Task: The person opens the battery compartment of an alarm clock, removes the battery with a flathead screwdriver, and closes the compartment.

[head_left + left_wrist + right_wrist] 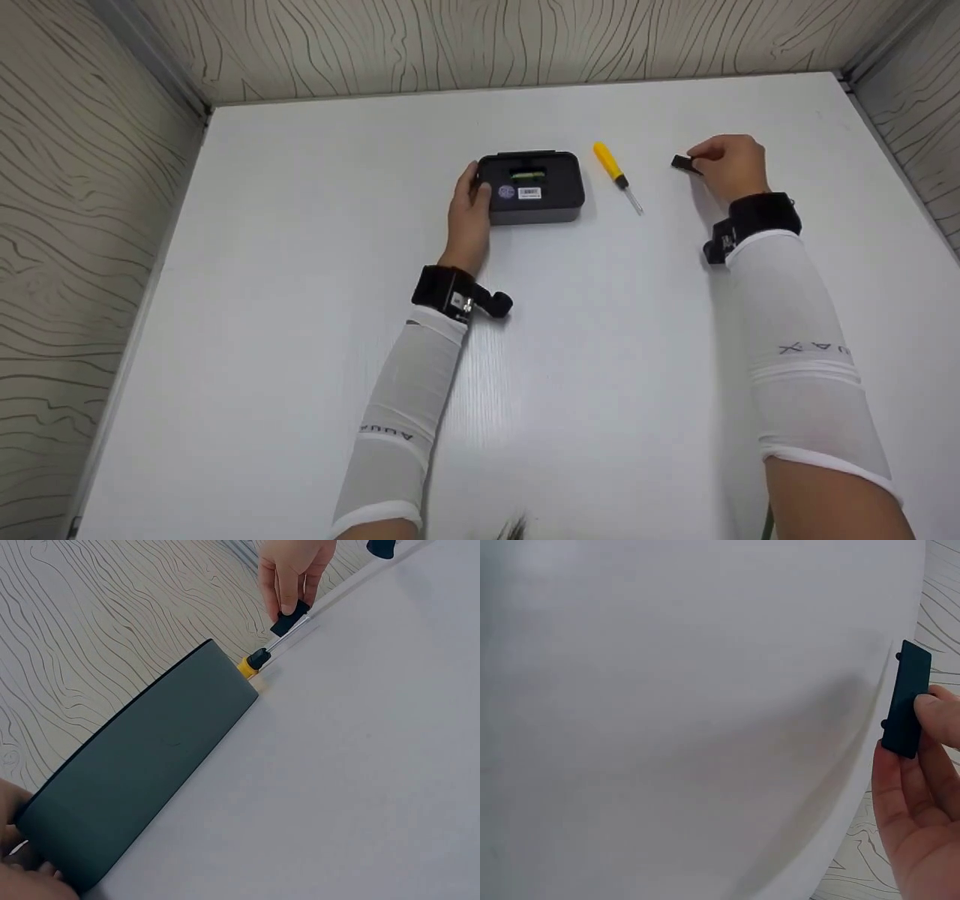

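Both arms wear white sleeves [409, 409] with grey lettering and black wrist straps [754, 217] carrying cameras.

A dark grey, rounded-corner box [534, 187] lies flat on the white tabletop [300, 262] with its open slot and label upward, while a small flat black cover piece [682, 163] is pinched just above the tabletop, well apart.

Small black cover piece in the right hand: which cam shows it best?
Right wrist view: the black cover piece fills the frame edge-on, pegs visible, pinched by the right hand. Head view shows it tiny beyond the fingers; left wrist view shows it small, far off.
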